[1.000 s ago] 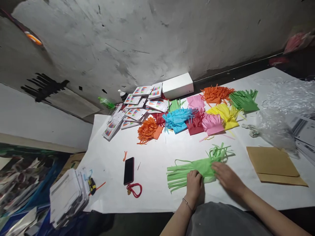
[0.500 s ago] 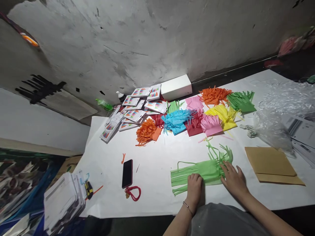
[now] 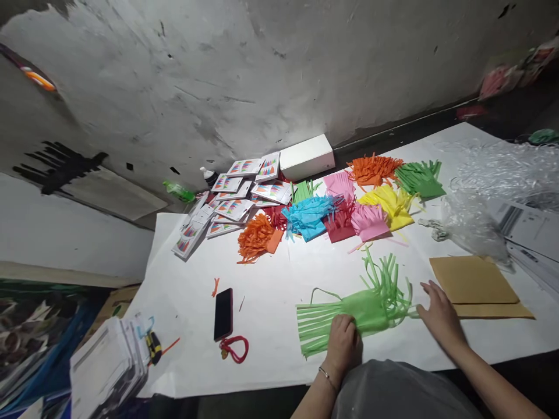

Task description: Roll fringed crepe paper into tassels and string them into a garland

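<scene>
A light-green fringed tissue paper sheet [image 3: 364, 309] lies flat before me, its cut strips neat at the left and tangled at the right. My left hand [image 3: 345, 340], a thin bracelet at its wrist, has its fingers curled down on the lower middle of this sheet, holding it to the table. To the right, my right hand [image 3: 442, 319] is open, thumb and fingers apart, at the tips of the right-hand strips; one strip reaches its thumb. Whether it touches the strip firmly I cannot tell.
Fringed paper bundles in orange, blue [image 3: 310, 218], pink and yellow lie across the back, beside packaged cards [image 3: 234, 209] and a white box [image 3: 307, 157]. A phone [image 3: 223, 314] with a red strap is at left. Right are a brown envelope [image 3: 474, 280] and clear plastic bags [image 3: 471, 224].
My right hand has moved right, off the sheet's bunched end, and the strips there now spread out. The left-end strips lie more evenly. My left hand stays on the sheet.
</scene>
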Available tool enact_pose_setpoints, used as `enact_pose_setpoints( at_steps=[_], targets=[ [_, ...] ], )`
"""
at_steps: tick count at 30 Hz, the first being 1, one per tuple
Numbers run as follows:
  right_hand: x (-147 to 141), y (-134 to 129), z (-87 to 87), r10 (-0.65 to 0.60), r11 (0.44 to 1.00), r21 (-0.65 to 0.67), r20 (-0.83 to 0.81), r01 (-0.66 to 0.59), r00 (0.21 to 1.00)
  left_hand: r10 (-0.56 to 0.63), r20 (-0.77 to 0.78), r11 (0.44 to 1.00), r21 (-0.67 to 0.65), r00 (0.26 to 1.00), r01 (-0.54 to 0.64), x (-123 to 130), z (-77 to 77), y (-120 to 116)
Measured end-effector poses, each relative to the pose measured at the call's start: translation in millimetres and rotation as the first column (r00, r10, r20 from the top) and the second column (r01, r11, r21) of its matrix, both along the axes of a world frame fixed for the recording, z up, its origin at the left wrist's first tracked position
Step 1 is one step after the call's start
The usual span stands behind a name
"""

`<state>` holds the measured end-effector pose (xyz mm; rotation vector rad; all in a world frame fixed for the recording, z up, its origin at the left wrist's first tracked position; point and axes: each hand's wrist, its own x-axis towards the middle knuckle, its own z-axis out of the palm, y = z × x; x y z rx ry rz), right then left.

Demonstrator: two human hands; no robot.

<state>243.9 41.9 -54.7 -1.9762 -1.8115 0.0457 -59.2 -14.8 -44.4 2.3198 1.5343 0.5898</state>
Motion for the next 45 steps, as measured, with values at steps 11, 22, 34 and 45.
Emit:
enact_pose_setpoints(
  at_steps=[11, 22, 34, 45],
  targets=[
    [-84.5, -1.2, 19.3, 0.775, 0.631, 0.046, -0.066, -0.774, 0.628, 0.085, -0.041, 0.969, -0.228, 0.996, -0.092, 5.0, 12.9, 13.4],
    [-100.0, 44.2, -1.9, 0.573, 0.811, -0.128, -0.021, -0.571, 0.819, 0.441, -0.208, 0.736, -0.473, 0.873, -0.484, 10.2, 23.2, 65.6],
    [-95.5, 33.5, 9.8, 0.785, 0.615, 0.038, 0.062, -0.787, 0.616, 0.49, -0.265, 0.659, -0.511, 0.831, -0.552, 9.3, 26.8, 78.9],
    [-93.4, 24.4, 3.4, 0.77, 0.632, 0.102, 0.032, -0.768, 0.637, 0.132, -0.19, 0.987, -0.066, 0.973, -0.146, 15.9, 27.1, 35.7]
  ],
)
